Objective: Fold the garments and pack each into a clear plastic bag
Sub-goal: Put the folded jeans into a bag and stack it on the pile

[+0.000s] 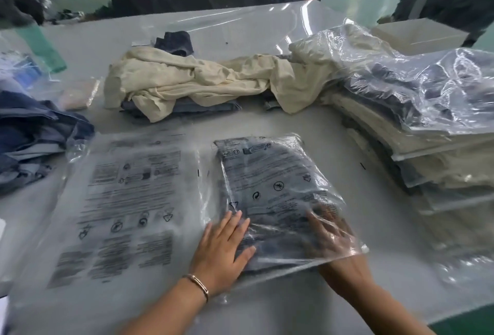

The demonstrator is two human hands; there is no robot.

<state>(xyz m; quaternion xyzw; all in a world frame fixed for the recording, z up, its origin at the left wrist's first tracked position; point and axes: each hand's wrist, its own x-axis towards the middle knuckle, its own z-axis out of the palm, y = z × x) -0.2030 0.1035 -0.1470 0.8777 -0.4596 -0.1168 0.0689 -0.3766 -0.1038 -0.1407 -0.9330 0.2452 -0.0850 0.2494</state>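
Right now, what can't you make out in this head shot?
- Right hand: fingers inside the bag, veiled by glare; grip unclear.
- Bag print: blurred, unreadable.
- Dark garment: type hidden by plastic and folds.
- Packed stack: cut off by the right edge; count unclear.
- Left hand: flat on the bag, clear.
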